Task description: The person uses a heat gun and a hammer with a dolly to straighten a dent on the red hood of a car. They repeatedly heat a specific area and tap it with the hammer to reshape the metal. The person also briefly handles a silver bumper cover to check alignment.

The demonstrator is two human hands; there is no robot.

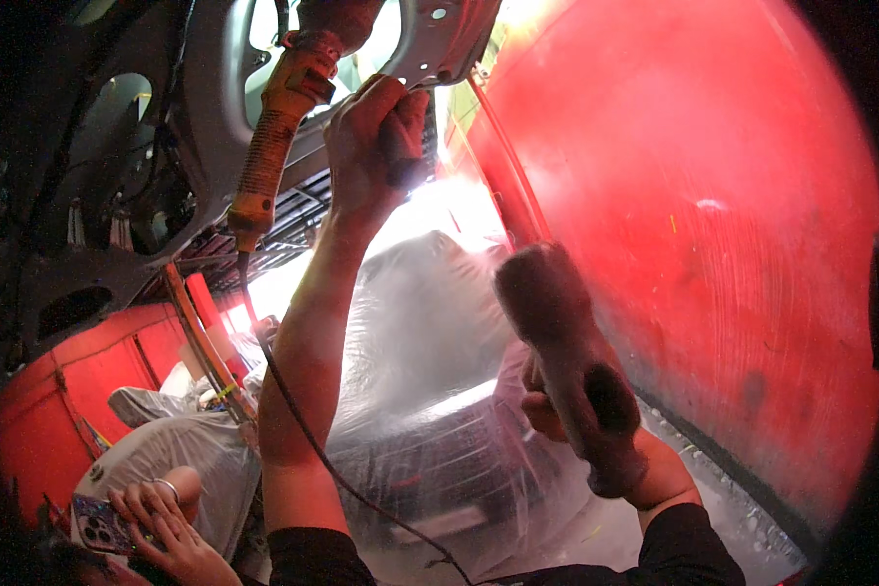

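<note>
A grey perforated car panel (127, 195) hangs overhead. My left hand (366, 156) is raised at its lower edge, fingers closed round a dark, short block-like object (405, 137). Just left of it an orange corded power tool (273, 146) hangs from the panel, its top out of view and its cable running down past my left forearm. Lower right, my right hand (547, 410) grips a dark, worn tool (547, 298) with a bulky upper end, held upright; its exact kind is unclear.
A plastic-wrapped car (420, 352) stands beyond my arms. A red wall (713, 273) runs along the right. At lower left, another person's hands (166, 532) hold a phone (98, 523) beside a covered shape (205, 459) and a post (195, 332).
</note>
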